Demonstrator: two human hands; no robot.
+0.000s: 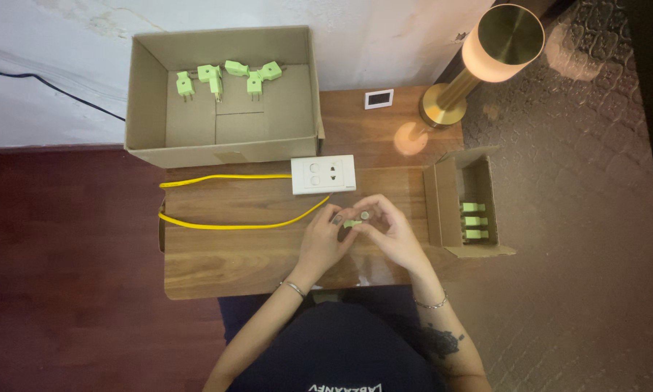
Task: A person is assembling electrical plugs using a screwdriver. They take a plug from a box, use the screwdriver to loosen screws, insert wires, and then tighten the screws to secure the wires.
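— What is going on at the small wooden bench (268, 268)?

— A person's left hand (325, 238) and right hand (393, 231) meet over its near right part, both pinched together on a small pale green plastic plug adapter (352, 223). The fingertips of each hand clamp one end, so the piece hangs between them just above the wood, apparently held up close for handling.

— How does the adapter look?

— Tiny, blocky, light green; the fingers hide most of it, and its prongs cannot be made out.

— And around it?

— Just beyond the hands lies a white rectangular socket plate (323, 175), fed by a yellow cable (225, 225) that loops off to the left. A big open cardboard box (145, 109) at the far left holds five similar green adapters (214, 78) scattered on its floor. A smaller cardboard carton (442, 210) at the right, within easy reach, shows three more stacked in a neat row (475, 220). A brass table lamp (486, 58) glows at the far right, beside a small white card (379, 98).
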